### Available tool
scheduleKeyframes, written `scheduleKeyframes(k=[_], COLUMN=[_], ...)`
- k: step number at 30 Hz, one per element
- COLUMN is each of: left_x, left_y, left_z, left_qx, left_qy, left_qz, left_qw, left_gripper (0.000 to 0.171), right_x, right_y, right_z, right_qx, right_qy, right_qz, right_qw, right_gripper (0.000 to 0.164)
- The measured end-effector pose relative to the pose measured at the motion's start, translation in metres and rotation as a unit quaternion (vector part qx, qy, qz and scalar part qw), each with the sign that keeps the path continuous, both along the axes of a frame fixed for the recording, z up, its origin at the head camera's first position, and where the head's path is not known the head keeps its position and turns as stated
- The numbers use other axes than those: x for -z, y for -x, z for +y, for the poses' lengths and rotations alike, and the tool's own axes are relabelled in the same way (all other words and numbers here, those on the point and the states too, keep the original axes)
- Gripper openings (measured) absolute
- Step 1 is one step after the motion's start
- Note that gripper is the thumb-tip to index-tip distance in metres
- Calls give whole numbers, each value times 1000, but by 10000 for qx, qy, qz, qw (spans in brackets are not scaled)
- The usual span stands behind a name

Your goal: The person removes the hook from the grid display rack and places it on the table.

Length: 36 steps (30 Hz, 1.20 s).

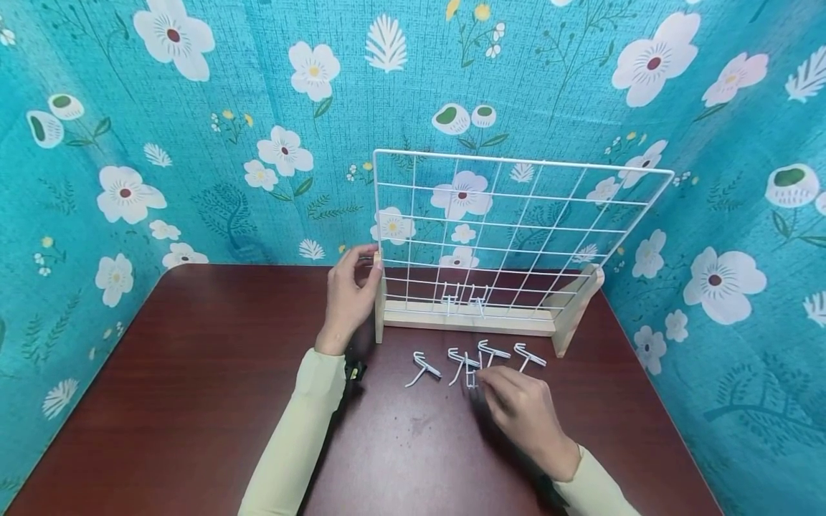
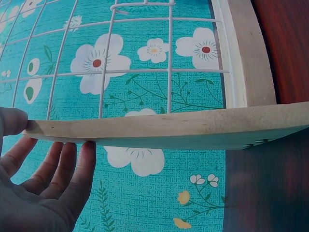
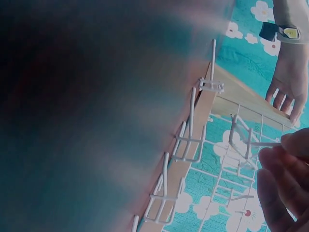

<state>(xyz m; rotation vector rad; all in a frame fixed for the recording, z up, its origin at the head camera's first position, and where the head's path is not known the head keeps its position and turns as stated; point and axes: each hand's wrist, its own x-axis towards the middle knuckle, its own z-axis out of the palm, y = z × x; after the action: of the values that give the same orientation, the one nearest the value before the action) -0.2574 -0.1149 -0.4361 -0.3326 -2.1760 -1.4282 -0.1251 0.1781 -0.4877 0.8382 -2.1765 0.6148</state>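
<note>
In the head view my left hand [image 1: 348, 297] grips the left wooden side post [image 1: 379, 308] of a rack holding a white wire grid [image 1: 516, 161]. The left wrist view has the thumb on one face of that post [image 2: 145, 126] and fingertips on the other. Between thumb and fingers, my right hand [image 1: 525, 412] pinches a white wire hook [image 1: 470, 380] by its prong, in front of the rack. Its squarish wire back [image 3: 249, 143] points away from the fingers in the right wrist view. Two similar hooks [image 1: 449, 301] hang low on the grid.
Several loose white hooks [image 1: 424, 367] lie in a row on the dark red-brown table [image 1: 193, 394], before the rack's wooden base bar [image 1: 464, 324]. The right wooden post [image 1: 576, 312] stands near the table's right edge. Blue floral cloth [image 1: 245, 86] hangs behind and at both sides.
</note>
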Motion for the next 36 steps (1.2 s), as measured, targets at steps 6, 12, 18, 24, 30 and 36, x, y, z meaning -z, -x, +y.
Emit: scheduleKeyframes(k=[6,12,18,24,30,36], left_x=[0,1,1,0,-2,-2], left_y=[-1,0,0,1,0,0], left_z=[0,0,0,0,0,0], left_qx=[29,49,12,-20,2,-15], left_qy=[-26,-44,-5,49,17,-39], left_qz=[27,8,8,15,-27,6], left_qw=[10000,10000,10000,10000,10000,10000], left_gripper=[27,28,29,28,27,27], right_x=[6,10,11,12,13,13], right_y=[-4,-6,-8,-9,-8,-8], right_z=[0,2,3,4,3,0], right_qx=[-30,150,298,261,279,317], right_qy=[-214,-565,-810,-1003,-1102,-1115], right_qz=[-251,-474,-595,-632,-674,-678], right_qw=[9995,9972,9945,9926,9912,9909], right_gripper=[21,18,17,18,16,16])
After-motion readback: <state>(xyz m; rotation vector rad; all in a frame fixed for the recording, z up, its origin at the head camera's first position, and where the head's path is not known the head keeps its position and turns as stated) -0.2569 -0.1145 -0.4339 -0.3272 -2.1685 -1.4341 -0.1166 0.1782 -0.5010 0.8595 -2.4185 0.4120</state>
